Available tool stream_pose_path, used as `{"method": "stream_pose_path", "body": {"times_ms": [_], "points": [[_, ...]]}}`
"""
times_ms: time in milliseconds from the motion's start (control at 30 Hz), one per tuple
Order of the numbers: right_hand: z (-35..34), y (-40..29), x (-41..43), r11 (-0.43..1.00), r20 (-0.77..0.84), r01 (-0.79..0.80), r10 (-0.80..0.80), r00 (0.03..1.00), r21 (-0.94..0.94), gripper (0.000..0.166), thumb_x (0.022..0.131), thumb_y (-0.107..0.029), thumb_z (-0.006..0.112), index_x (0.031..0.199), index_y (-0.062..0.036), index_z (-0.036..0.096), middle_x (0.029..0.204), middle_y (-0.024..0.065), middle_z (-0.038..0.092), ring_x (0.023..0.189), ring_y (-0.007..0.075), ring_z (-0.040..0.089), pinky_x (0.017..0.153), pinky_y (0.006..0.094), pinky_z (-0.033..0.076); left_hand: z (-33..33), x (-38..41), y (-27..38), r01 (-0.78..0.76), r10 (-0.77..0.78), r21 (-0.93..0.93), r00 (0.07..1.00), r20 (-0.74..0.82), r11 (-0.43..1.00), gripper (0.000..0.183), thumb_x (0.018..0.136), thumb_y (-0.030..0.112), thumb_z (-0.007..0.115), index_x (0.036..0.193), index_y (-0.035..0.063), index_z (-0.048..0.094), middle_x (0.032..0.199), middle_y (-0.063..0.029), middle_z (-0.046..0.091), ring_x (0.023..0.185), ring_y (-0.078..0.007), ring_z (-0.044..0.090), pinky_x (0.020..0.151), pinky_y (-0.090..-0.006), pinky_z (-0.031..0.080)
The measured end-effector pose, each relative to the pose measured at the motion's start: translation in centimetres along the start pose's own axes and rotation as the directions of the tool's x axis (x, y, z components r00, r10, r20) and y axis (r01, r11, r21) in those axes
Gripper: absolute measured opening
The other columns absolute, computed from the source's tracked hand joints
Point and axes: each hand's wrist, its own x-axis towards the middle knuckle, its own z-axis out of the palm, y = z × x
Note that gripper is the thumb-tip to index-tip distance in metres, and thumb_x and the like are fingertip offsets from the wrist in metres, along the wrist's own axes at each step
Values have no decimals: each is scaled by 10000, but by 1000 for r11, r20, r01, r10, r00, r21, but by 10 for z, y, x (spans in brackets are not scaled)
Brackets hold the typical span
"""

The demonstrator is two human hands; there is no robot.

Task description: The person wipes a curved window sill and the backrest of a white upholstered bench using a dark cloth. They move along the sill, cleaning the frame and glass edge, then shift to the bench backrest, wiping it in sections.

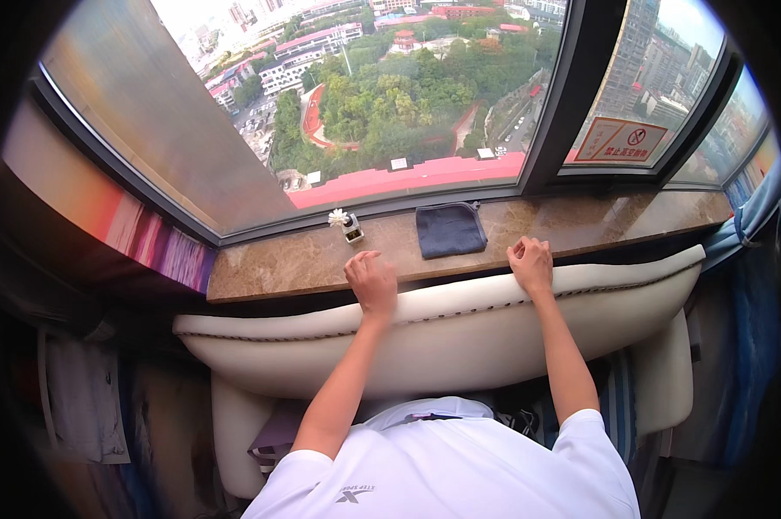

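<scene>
My left hand is over the front edge of the marble windowsill, its wrist above the back of a cream leather sofa. Its fingers are bent and a little apart, with nothing seen in them. Just beyond it stands a small glass bottle with a dark neck and a white flower. My right hand is at the sill's edge with loosely curled fingers, and I see nothing held there. A folded dark blue cloth lies flat on the sill between the hands, nearer the right one.
The brown marble windowsill runs behind the sofa, with a dark gap between them. A grey window frame rises from it. A warning sign is on the right pane. A light blue curtain hangs at the far right.
</scene>
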Motion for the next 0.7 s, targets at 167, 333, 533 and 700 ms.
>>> {"method": "stream_pose_path", "body": {"times_ms": [167, 333, 533, 700], "points": [[14, -28, 7, 980, -43, 187, -185, 982, 73, 315, 841, -304, 699, 1088, -118, 640, 1094, 144, 567, 1083, 343, 516, 975, 443, 443, 4, 4, 6, -34, 35, -51, 999, 35, 998, 211, 816, 97, 609, 1019, 44, 585, 1064, -141, 549, 1102, -331, 478, 992, -444, 390], [72, -86, 11, 924, -46, 339, -336, 941, 180, 367, 851, -318, 685, 1198, -211, 631, 1174, 155, 500, 1135, 342, 485, 978, 457, 444, 4, 6, 6, -57, 62, -93, 997, 49, 994, 204, 816, 82, 606, 1009, 28, 569, 1045, -156, 550, 1083, -345, 495, 975, -450, 410], [95, -107, 9, 943, 101, 329, -324, 941, -41, 368, 812, -283, 717, 1151, -165, 635, 1157, 120, 531, 1116, 291, 520, 912, 406, 468, 0, 3, 5, -90, 94, -96, 994, 46, 991, 202, 810, 60, 593, 1005, 20, 557, 1027, -163, 550, 1062, -349, 506, 967, -454, 419], [109, -99, 15, 932, 23, 341, -341, 940, -123, 285, 817, -237, 717, 1065, -136, 620, 1082, 119, 545, 1056, 307, 549, 861, 429, 503, 4, 4, 4, -83, 89, -73, 993, 77, 994, 195, 806, 56, 597, 993, 20, 557, 1031, -163, 557, 1056, -350, 508, 958, -452, 423]]}}
